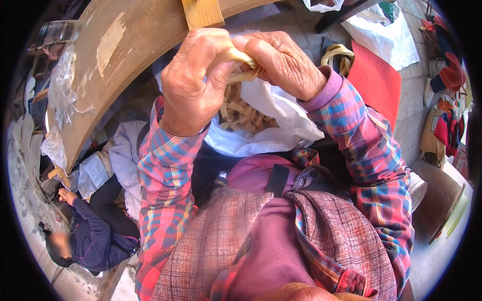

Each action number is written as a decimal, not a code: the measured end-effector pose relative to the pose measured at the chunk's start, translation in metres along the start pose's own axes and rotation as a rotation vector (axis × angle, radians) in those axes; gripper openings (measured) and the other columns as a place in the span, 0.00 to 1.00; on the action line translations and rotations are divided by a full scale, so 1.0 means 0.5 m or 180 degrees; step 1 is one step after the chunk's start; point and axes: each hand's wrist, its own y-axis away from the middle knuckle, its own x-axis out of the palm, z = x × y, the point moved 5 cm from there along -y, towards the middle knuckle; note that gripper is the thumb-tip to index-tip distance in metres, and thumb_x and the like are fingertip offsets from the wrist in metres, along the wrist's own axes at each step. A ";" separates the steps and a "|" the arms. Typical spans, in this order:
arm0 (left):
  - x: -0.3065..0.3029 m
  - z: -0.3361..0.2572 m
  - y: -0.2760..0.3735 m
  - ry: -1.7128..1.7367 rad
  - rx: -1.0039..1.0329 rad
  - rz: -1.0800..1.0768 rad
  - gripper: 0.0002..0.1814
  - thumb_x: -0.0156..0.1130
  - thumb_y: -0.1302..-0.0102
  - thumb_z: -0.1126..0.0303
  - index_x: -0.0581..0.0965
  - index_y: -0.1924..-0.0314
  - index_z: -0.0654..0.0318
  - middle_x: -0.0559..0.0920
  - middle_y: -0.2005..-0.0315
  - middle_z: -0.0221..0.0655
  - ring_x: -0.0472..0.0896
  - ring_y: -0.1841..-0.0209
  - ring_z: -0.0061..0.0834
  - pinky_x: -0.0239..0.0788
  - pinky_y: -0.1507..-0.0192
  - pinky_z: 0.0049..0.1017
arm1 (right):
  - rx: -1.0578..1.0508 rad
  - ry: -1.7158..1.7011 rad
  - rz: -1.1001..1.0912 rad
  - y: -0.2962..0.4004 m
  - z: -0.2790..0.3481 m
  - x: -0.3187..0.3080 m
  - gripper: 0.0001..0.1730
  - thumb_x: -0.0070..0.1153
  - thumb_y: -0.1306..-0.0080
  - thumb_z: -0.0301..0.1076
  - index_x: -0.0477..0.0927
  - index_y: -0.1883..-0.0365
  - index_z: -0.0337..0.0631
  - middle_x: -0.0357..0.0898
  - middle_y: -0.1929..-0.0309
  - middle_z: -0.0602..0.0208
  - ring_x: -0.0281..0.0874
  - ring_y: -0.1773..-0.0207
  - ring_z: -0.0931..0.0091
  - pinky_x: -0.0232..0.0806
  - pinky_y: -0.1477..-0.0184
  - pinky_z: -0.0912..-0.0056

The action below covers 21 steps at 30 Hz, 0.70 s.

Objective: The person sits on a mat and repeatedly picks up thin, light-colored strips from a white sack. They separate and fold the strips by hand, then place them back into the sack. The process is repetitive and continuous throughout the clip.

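Observation:
My left hand and my right hand meet in front of me, both closed on a coiled pale-yellow strand of plant fibre. The strand is bent between the fingers and thumbs; my fingertips are partly hidden. Beneath my hands, an open white woven sack holds many short tan pieces, seemingly of the same fibre or of wood. Just beyond my left hand, a yellow wooden block lies at the edge of a curved-looking wooden tabletop.
Clear plastic bags hang at the table's left. A co-worker sits at lower left. At right are a red mat, a bundle of pale strands, a white sack and a brown board. Another person is at far right.

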 end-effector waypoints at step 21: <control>0.020 -0.001 0.003 0.1152 -0.0372 0.0372 0.17 0.57 0.33 0.75 0.75 0.44 0.68 0.74 0.50 0.32 0.73 0.49 0.21 0.65 0.47 0.19 | 0.0067 -0.0675 -0.0377 0.028 -0.011 -0.003 0.16 0.45 0.26 0.44 0.76 0.55 0.40 0.70 0.76 0.78 0.61 0.75 0.87 0.54 0.74 0.82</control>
